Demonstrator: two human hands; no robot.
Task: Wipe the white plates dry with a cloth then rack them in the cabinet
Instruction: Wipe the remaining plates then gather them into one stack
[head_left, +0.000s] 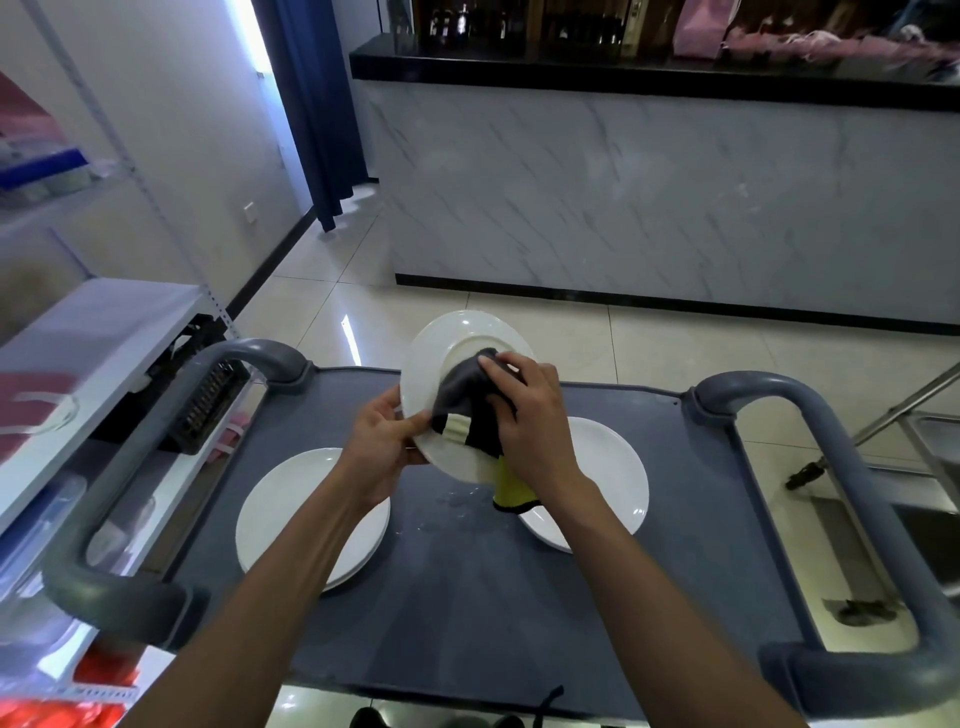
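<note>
Plate (441, 358) tilted, rim pinched by left hand (382, 441); right hand (530, 410) presses cloth (467, 395).

Bare forearms, no sleeves in frame. No gloves, rings or watch on left hand (382, 451) or right hand (530, 415).

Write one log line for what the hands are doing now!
left hand: holds tilted round white plate | right hand: presses dark grey-and-yellow cloth on it | cabinet: unseen
</note>
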